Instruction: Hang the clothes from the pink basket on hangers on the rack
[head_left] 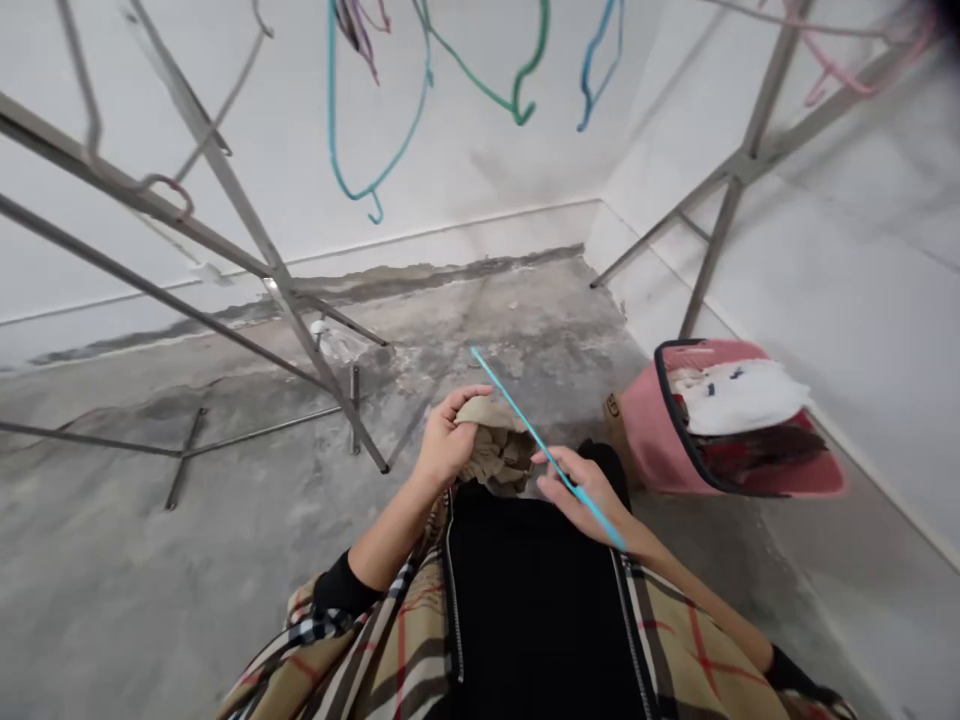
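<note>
A bunched beige cloth item (499,455) is gripped by my left hand (445,440), thumb and fingers closed on its upper left edge. Its folds hide what kind of garment it is. My right hand (581,492) is closed around a light-blue clothes hanger (517,405), seen nearly edge-on and slanting from upper left to lower right. The hanger passes just to the right of the cloth, and my right fingertips lie close to the cloth's right side. Whether they touch it I cannot tell.
To the right stands a pink basket (645,425) with a dark rim, holding white cloth (739,397) and dark red cloth (780,452). Metal rack legs stand left (281,275) and right (739,180). Overhead hang a turquoise hanger (332,120), a green hanger (517,110) and several others.
</note>
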